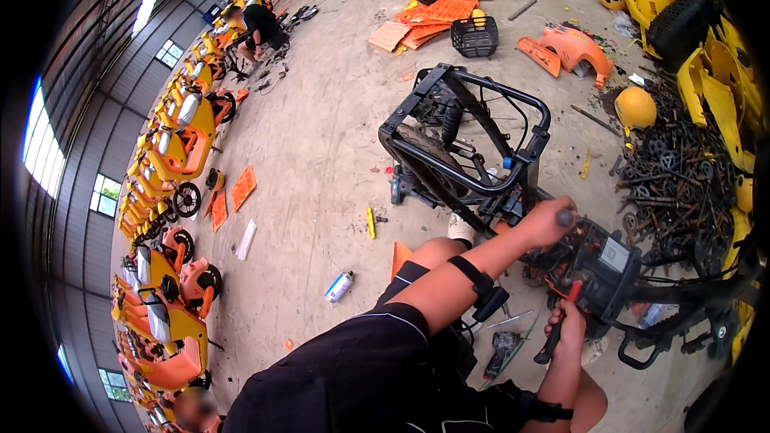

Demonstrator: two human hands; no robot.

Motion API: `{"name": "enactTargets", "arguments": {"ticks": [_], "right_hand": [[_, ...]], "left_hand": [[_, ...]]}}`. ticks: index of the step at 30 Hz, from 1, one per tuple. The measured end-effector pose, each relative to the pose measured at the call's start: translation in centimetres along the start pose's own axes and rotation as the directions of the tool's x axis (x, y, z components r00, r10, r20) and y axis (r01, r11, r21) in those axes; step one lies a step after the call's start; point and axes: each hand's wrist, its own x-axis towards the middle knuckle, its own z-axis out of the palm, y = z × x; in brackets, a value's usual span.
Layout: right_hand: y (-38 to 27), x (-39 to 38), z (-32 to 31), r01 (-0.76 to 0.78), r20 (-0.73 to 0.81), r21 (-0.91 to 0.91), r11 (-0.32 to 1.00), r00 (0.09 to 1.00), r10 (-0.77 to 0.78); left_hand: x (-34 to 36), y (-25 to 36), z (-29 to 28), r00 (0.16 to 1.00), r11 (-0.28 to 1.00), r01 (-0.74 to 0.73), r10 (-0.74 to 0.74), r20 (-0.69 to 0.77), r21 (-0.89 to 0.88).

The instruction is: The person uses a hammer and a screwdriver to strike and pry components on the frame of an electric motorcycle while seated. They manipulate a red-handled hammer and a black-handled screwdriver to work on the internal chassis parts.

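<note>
A stripped black vehicle frame (pixel 481 184) with a wheel lies on the concrete in front of me. My left hand (pixel 552 223) is closed around a dark, round-ended bar (pixel 565 216), over the frame's near end. Just below it, my right hand (pixel 568 327) grips a hand tool (pixel 553 340) with a red shaft and a black handle. The tool's red end meets a black, box-like assembly (pixel 605 261) with a pale label; its tip is hard to make out. Dark tubes and cables run from this assembly to the right.
A cordless power tool (pixel 502 346) lies near my right forearm. A spray can (pixel 338 287) and a yellow-handled tool (pixel 370 223) lie left. Right are a heap of dark metal parts (pixel 674 160) and a yellow helmet (pixel 636 107). A black basket (pixel 474 36) stands beyond. Another person (pixel 261 28) crouches far left.
</note>
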Motion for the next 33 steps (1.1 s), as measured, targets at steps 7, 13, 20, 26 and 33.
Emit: {"name": "enactTargets", "arguments": {"ticks": [7, 13, 20, 26, 33], "right_hand": [[1.0, 0.6, -0.8, -0.039, 0.018, -0.001, 0.999, 0.999, 0.039], [1.2, 0.1, -0.7, -0.021, 0.022, -0.003, 1.000, 1.000, 0.021], [1.0, -0.7, 0.0, -0.022, 0.017, -0.012, 1.000, 1.000, 0.022], [1.3, -0.2, -0.2, -0.006, 0.012, -0.046, 0.999, 1.000, 0.006], [1.6, 0.6, 0.1, -0.044, 0.023, -0.056, 0.997, 0.999, 0.046]], "left_hand": [[-0.5, 0.8, -0.2, 0.999, 0.999, -0.005, 0.006, 0.044, -0.036], [-0.8, 0.9, -0.3, 0.998, 0.998, -0.060, 0.060, 0.014, -0.009], [-1.7, 1.7, 0.5, 0.995, 0.989, -0.044, 0.030, -0.100, -0.144], [-2.2, 3.5, -0.9, 0.993, 0.973, 0.113, -0.115, 0.003, -0.200], [-3.2, 3.3, -0.9, 0.997, 0.983, 0.057, -0.063, -0.035, -0.174]]}}
